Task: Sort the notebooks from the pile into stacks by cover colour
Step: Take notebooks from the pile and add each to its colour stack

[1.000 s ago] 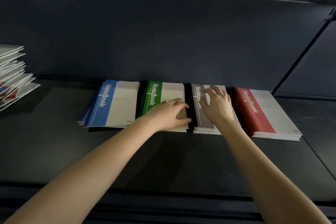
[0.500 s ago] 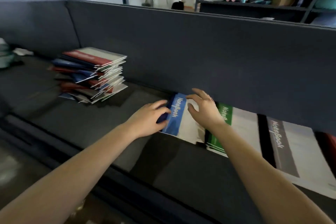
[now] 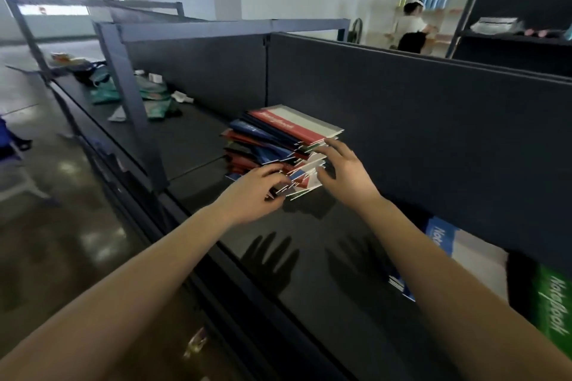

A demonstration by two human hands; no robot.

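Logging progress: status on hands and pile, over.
Left hand curled at pile's near corner, grip unclear. Right hand open against pile's edge. Red notebook tops pile. Nothing blocking.

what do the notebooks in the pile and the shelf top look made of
Pile of notebooks: paper, thin card covers; white page edges fan out, covers printed red and blue. Shelf top: dark, smooth, semi-gloss, perhaps laminate or painted metal; it shows soft sheen.

Left hand (image 3: 251, 195) perhaps curled, right hand (image 3: 346, 172) splayed
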